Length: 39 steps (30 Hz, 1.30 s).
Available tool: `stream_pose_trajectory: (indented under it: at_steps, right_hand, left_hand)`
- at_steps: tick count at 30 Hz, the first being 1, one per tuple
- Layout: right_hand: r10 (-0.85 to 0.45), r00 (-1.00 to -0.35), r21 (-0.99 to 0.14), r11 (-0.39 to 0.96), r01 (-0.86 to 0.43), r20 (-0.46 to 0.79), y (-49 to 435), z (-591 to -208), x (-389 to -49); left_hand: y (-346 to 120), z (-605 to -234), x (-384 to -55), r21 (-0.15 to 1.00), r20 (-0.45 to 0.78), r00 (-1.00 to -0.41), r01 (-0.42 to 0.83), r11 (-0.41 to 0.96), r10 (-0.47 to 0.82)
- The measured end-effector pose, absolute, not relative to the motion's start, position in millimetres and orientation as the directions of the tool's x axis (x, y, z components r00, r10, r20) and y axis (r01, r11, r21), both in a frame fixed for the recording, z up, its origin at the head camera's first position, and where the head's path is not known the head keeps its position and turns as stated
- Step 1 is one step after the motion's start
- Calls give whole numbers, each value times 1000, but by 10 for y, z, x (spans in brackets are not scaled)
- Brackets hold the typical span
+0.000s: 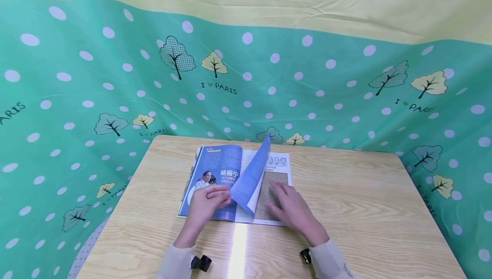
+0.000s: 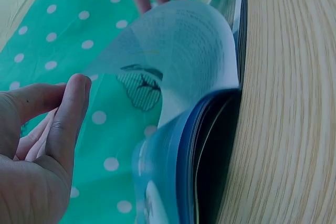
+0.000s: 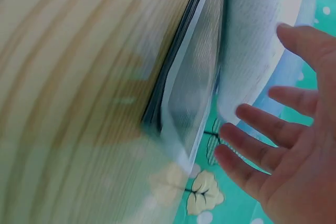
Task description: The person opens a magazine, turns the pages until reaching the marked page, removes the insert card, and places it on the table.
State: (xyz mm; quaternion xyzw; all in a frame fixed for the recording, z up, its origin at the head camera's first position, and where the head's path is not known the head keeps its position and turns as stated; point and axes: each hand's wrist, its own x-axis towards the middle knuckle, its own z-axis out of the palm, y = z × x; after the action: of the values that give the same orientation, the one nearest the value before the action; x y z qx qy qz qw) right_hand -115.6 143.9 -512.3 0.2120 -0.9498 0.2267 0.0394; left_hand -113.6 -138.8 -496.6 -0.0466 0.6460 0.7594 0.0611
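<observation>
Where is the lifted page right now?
Near the centre of the head view, the lifted page rises above the open magazine, between the left hand, which pinches it, and the right hand.

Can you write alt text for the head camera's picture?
A person's left hand pinches a lifted page of an open magazine; the right hand is over the magazine's right side. The magazine lies on a wooden table before a green dotted cloth.
</observation>
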Motion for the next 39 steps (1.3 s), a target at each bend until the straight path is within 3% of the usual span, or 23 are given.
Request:
stream_pose_trajectory:
  at_steps: [10, 28, 39]
  right_hand:
    - [-386, -923, -383, 851, -360, 10, 1664, -5181, -1044]
    - [-435, -900, -345, 849, -400, -28, 1757, -5257, -973]
    - [-415, -908, -344, 862, -374, -52, 1755, -5253, -953]
  left_hand:
    - [-1822, -4941, -1081, 977, -197, -972, -185, -102, -129]
    - [-2309, -5048, -878, 964, -265, -929, -264, -37, -260]
    - [-2444, -5162, -830, 928, -302, -906, -351, 128, -297]
